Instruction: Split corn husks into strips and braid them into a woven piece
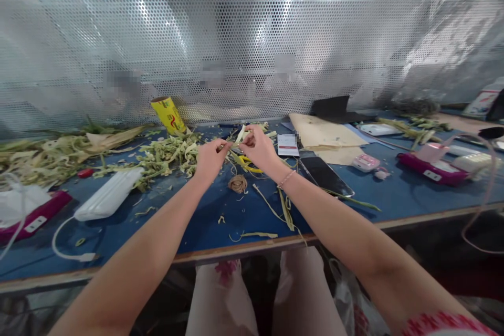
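Both hands meet above the blue table, fingertips pinched close together. My left hand (212,158) and my right hand (258,148) grip a pale green strip of dried husk (241,134), one end of which sticks up between them. Below the hands lies a small coil of tan cord (237,184). Yellow-handled pliers (249,164) rest just behind my right wrist, partly covered. Left of my left hand is a heap of curled, knotted husk pieces (173,152). A few loose husk strips (286,207) lie under my right forearm.
A yellow can (168,115) leans near the perforated metal screen (244,52). At left are a white power bank (109,194) and long dry husks (79,149). To the right are a phone (326,174), brown paper (325,131), a pink case (365,163) and a magenta power strip (433,169).
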Motion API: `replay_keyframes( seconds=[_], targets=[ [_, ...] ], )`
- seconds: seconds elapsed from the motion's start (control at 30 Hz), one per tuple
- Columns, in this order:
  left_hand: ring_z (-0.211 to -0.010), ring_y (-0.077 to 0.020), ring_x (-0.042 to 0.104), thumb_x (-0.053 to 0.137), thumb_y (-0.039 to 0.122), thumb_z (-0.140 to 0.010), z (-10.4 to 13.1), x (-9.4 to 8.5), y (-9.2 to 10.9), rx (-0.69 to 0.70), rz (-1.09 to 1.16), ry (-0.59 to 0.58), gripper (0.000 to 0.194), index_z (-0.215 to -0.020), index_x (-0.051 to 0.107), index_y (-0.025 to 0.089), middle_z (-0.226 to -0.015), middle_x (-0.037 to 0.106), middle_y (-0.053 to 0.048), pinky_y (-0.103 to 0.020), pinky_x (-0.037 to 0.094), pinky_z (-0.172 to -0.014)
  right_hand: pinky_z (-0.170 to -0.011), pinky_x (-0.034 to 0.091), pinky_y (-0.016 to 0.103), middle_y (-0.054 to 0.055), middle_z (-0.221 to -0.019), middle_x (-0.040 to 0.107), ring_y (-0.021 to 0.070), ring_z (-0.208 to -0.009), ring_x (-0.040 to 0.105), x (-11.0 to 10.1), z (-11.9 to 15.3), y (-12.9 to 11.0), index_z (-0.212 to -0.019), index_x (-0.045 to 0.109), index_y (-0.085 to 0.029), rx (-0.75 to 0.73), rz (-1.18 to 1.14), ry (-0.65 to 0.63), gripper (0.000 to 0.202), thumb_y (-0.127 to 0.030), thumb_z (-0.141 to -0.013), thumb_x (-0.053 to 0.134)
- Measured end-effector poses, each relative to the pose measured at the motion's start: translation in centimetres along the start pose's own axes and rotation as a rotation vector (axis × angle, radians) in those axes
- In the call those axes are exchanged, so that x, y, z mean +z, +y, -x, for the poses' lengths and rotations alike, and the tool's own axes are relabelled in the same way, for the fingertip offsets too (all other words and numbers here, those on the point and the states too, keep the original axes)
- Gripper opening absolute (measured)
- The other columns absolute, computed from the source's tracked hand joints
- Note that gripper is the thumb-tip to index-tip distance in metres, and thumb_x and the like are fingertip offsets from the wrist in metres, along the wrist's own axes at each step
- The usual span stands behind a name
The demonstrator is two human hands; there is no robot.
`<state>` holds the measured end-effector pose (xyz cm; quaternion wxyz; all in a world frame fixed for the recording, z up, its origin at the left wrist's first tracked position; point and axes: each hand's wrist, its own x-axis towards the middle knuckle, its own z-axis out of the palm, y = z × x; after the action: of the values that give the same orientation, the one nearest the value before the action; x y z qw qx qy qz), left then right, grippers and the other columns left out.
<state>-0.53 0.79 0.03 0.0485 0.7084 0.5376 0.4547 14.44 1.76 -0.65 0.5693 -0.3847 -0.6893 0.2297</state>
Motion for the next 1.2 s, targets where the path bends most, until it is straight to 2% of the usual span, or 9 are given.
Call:
replay_keyframes(
  seconds=[0.13,0.27,0.37,0.5,0.7,0.83,0.97,1.07,1.2],
  targets=[
    [-0.048,-0.0112,0.04,0.05,0.038,-0.074,0.1,0.1,-0.1,-0.001,-0.01,0.015,0.027,-0.07,0.066,0.018,-0.05,0.051,0.002,-0.024,0.029,-0.051,-0.073,0.043,0.031,-0.001,-0.073,0.053,0.0139,-0.071,0.054,-0.1,0.4,-0.5,-0.099,0.044,-0.021,-0.137,0.028,0.035,0.034,-0.018,-0.068,0.058],
    [-0.05,-0.0111,0.042,0.05,0.037,-0.073,0.2,0.0,0.2,-0.008,0.035,0.056,0.025,-0.068,0.065,0.017,-0.054,0.055,0.001,-0.023,0.03,-0.052,-0.077,0.044,0.032,0.001,-0.08,0.057,0.0142,-0.076,0.056,-0.2,0.8,-0.9,-0.113,0.039,-0.023,-0.206,-0.041,-0.068,0.046,-0.016,-0.071,0.055],
    [-0.048,-0.0104,0.04,0.051,0.034,-0.072,0.2,-0.2,0.7,-0.005,0.089,0.04,0.022,-0.067,0.064,0.017,-0.052,0.053,0.002,-0.023,0.03,-0.051,-0.078,0.044,0.031,0.002,-0.086,0.059,0.0143,-0.083,0.056,-0.2,0.8,-0.9,-0.112,0.042,-0.024,-0.238,-0.091,-0.121,0.041,-0.016,-0.074,0.052],
    [-0.046,-0.0097,0.037,0.048,0.034,-0.073,0.4,-0.1,1.2,0.024,0.231,-0.053,0.023,-0.068,0.064,0.018,-0.051,0.051,0.003,-0.023,0.029,-0.048,-0.075,0.045,0.03,0.001,-0.081,0.06,0.0133,-0.078,0.057,-0.4,0.4,-0.9,-0.101,0.049,-0.023,-0.137,-0.138,-0.064,0.025,-0.019,-0.076,0.051],
    [-0.045,-0.0083,0.038,0.057,0.03,-0.065,0.7,0.3,1.6,0.002,0.326,-0.152,0.015,-0.07,0.062,0.017,-0.053,0.052,0.003,-0.022,0.031,-0.047,-0.067,0.042,0.027,-0.003,-0.064,0.055,0.0112,-0.063,0.052,-0.8,0.1,-1.6,-0.09,0.053,-0.02,-0.004,-0.15,0.026,0.02,-0.022,-0.071,0.058],
    [-0.041,-0.0079,0.035,0.056,0.035,-0.067,0.8,0.4,1.5,-0.051,0.325,-0.162,0.017,-0.066,0.06,0.018,-0.048,0.047,0.004,-0.022,0.027,-0.043,-0.064,0.04,0.025,-0.002,-0.065,0.056,0.0114,-0.065,0.053,-0.7,-0.1,-1.3,-0.088,0.053,-0.019,0.028,-0.162,-0.007,0.019,-0.024,-0.07,0.058],
    [-0.041,-0.0079,0.037,0.058,0.037,-0.067,0.7,0.3,1.4,-0.093,0.421,-0.15,0.018,-0.066,0.058,0.019,-0.047,0.043,0.005,-0.022,0.028,-0.043,-0.064,0.038,0.024,-0.001,-0.067,0.056,0.0106,-0.065,0.052,-0.4,-0.6,0.0,-0.074,0.055,-0.017,0.053,-0.138,-0.064,0.012,-0.028,-0.071,0.056],
    [-0.04,-0.0071,0.037,0.057,0.037,-0.067,0.7,0.2,1.5,-0.079,0.48,-0.156,0.018,-0.065,0.056,0.019,-0.048,0.043,0.005,-0.022,0.029,-0.042,-0.055,0.034,0.023,-0.003,-0.057,0.048,0.009,-0.057,0.046,-0.3,-0.6,0.3,-0.065,0.055,-0.016,0.129,-0.168,-0.169,0.025,-0.04,-0.071,0.056],
    [-0.043,-0.007,0.039,0.058,0.033,-0.067,0.9,0.0,2.0,-0.002,0.469,-0.16,0.015,-0.065,0.058,0.018,-0.054,0.05,0.003,-0.022,0.032,-0.044,-0.051,0.035,0.022,-0.003,-0.054,0.046,0.0088,-0.054,0.046,-0.3,-0.2,-0.1,-0.058,0.052,-0.016,0.255,-0.357,-0.248,0.036,-0.051,-0.065,0.06]
  ],
)
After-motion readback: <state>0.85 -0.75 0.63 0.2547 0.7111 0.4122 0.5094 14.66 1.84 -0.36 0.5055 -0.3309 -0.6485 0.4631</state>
